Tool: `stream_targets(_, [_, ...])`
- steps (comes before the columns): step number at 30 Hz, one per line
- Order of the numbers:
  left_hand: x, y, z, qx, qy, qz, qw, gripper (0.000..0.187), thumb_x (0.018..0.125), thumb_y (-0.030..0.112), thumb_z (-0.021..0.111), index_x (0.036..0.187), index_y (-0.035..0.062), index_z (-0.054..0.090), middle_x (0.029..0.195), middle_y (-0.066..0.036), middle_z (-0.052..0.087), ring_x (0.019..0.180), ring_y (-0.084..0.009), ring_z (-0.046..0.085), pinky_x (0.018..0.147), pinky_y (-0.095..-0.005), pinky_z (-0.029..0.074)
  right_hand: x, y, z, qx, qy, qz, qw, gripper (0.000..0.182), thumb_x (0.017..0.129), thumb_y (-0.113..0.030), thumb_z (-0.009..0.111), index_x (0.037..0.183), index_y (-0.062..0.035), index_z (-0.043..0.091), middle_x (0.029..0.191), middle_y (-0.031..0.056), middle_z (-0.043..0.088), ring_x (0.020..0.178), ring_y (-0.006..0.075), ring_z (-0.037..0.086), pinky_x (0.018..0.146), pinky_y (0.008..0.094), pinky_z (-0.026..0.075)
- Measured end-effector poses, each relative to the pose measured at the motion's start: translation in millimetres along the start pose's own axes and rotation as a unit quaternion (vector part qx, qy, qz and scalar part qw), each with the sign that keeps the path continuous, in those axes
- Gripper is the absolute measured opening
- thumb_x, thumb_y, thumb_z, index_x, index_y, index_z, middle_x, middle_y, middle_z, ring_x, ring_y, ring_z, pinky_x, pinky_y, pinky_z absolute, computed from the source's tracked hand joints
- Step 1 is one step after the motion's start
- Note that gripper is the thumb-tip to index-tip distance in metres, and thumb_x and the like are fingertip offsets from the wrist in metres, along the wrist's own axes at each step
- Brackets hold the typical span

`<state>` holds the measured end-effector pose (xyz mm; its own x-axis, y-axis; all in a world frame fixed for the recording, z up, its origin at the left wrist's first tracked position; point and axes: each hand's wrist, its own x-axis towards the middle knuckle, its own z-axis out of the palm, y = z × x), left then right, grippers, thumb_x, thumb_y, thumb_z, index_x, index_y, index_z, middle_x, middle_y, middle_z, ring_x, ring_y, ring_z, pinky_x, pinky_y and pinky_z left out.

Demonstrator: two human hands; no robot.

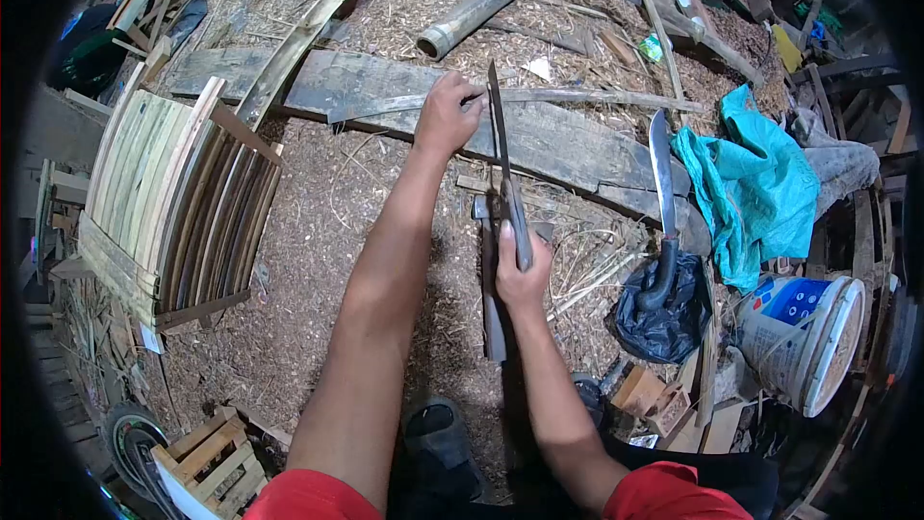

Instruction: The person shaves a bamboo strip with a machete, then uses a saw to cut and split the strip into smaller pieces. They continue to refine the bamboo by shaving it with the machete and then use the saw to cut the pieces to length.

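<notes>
My right hand (525, 270) is wrapped round the grey handle of a long, narrow-bladed knife (497, 125), its dark blade pointing away from me and seen nearly edge-on. Just left of the blade, my left hand (450, 114) is closed with its fingers curled; what they grip, if anything, is hidden. A thin wooden strip (577, 94) passes behind that hand, across a weathered grey plank (549, 140). Below the knife lies a hammer-like tool (492, 313), partly hidden by my right hand.
A curved slatted wooden piece (144, 183) stands at left. At right are a machete (662, 173) with its handle on a black plastic bag (654, 323), a teal cloth (756, 183) and a white bucket (794, 337). A bamboo pole (491, 5) lies beyond the plank.
</notes>
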<state>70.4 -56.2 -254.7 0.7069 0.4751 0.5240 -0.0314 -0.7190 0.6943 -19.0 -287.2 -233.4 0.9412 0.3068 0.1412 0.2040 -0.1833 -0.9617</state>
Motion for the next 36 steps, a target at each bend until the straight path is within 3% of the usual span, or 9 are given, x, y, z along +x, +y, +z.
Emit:
stream_targets(3, [-3.9, -2.7, 1.0, 0.000, -0.002, -0.002, 1.000, 0.019, 0.076, 0.010, 0.076, 0.094, 0.0041, 0.074, 0.088, -0.014, 0.063, 0.089, -0.0309, 0.062, 0.080, -0.0383, 0.050, 7.6, 14.6, -1.3, 0.018, 0.010, 0.038, 0.999, 0.035, 0.097, -0.029, 0.061, 0.073, -0.0033, 0.058, 0.061, -0.0019, 0.050, 0.058, 0.0065, 0.045, 0.052, 0.0259, 0.035])
stream_targets(5, [-2.8, -0.1, 0.1, 0.009, -0.002, -0.003, 1.000, 0.018, 0.076, 0.011, 0.077, 0.093, 0.0042, 0.074, 0.089, -0.014, 0.064, 0.089, -0.0307, 0.062, 0.079, -0.0381, 0.050, 32.6, 22.0, 3.8, 0.002, 0.001, -0.006, 1.000, 0.031, 0.096, -0.026, 0.061, 0.078, -0.0009, 0.062, 0.058, -0.0007, 0.045, 0.056, 0.0082, 0.042, 0.051, 0.0285, 0.036])
stream_targets(9, [-2.2, -2.1, 0.4, 0.019, -0.001, 0.002, 1.000, 0.018, 0.076, 0.012, 0.077, 0.092, 0.0051, 0.075, 0.089, -0.014, 0.064, 0.088, -0.0304, 0.063, 0.078, -0.0379, 0.050, 18.7, 6.8, 10.6, 0.009, 0.006, -0.054, 0.998, 0.025, 0.096, -0.024, 0.062, 0.090, -0.0008, 0.070, 0.063, 0.0036, 0.055, 0.059, 0.0099, 0.049, 0.055, 0.0286, 0.041])
stream_targets(16, [-5.1, -2.0, 0.3, 0.004, -0.018, -0.033, 0.999, 0.015, 0.077, 0.012, 0.075, 0.091, 0.0049, 0.075, 0.089, -0.014, 0.065, 0.091, -0.0319, 0.062, 0.084, -0.0395, 0.050, 38.5, 2.5, 14.1, -0.029, -0.025, 0.025, 0.999, 0.023, 0.095, -0.022, 0.064, 0.086, -0.0010, 0.068, 0.062, 0.0016, 0.055, 0.059, 0.0076, 0.048, 0.054, 0.0278, 0.040])
stream_targets(19, [-2.5, 2.5, -2.9, 0.007, -0.017, -0.029, 0.999, 0.015, 0.077, 0.013, 0.076, 0.089, 0.0055, 0.076, 0.089, -0.013, 0.066, 0.089, -0.0309, 0.063, 0.082, -0.0380, 0.051, 23.5, -1.0, 11.5, -0.017, -0.014, -0.044, 0.999, 0.022, 0.094, -0.021, 0.064, 0.087, -0.0001, 0.069, 0.062, 0.0027, 0.056, 0.060, 0.0088, 0.051, 0.055, 0.0278, 0.041])
stream_targets(23, [-1.3, -6.0, 1.1, 0.008, -0.001, -0.015, 1.000, 0.015, 0.077, 0.014, 0.077, 0.090, 0.0060, 0.076, 0.089, -0.012, 0.067, 0.087, -0.0286, 0.065, 0.079, -0.0355, 0.052, 1.7, 4.0, 2.7, -0.011, -0.010, 0.016, 1.000, 0.020, 0.092, -0.017, 0.064, 0.087, 0.0013, 0.069, 0.066, 0.0060, 0.058, 0.062, 0.0115, 0.053, 0.059, 0.0304, 0.044])
stream_targets(27, [-7.4, -6.4, 3.0, 0.002, -0.005, -0.018, 1.000, 0.013, 0.077, 0.011, 0.075, 0.088, 0.0056, 0.076, 0.089, -0.012, 0.067, 0.088, -0.0291, 0.065, 0.080, -0.0359, 0.052, 53.3, 8.7, 21.4, -0.050, -0.027, 0.003, 0.998, 0.026, 0.095, -0.025, 0.064, 0.087, -0.0003, 0.067, 0.065, 0.0036, 0.057, 0.058, 0.0114, 0.049, 0.054, 0.0290, 0.041])
stream_targets(32, [-1.2, -4.8, -0.7, -0.009, -0.009, -0.011, 1.000, 0.013, 0.077, 0.009, 0.076, 0.089, 0.0053, 0.076, 0.090, -0.012, 0.068, 0.088, -0.0278, 0.066, 0.079, -0.0352, 0.052, -6.4, 15.7, -1.9, 0.008, 0.006, -0.034, 0.999, 0.021, 0.095, -0.019, 0.063, 0.089, 0.0002, 0.068, 0.066, 0.0054, 0.059, 0.062, 0.0111, 0.053, 0.059, 0.0295, 0.045])
stream_targets(36, [-6.6, -5.7, 1.3, 0.005, 0.002, -0.006, 1.000, 0.016, 0.076, 0.013, 0.078, 0.090, 0.0055, 0.076, 0.087, -0.012, 0.066, 0.087, -0.0280, 0.065, 0.078, -0.0353, 0.052, 36.8, 6.0, 13.0, -0.029, 0.001, -0.042, 0.999, 0.026, 0.096, -0.022, 0.061, 0.086, 0.0017, 0.064, 0.065, 0.0004, 0.050, 0.063, 0.0087, 0.043, 0.058, 0.0288, 0.039])
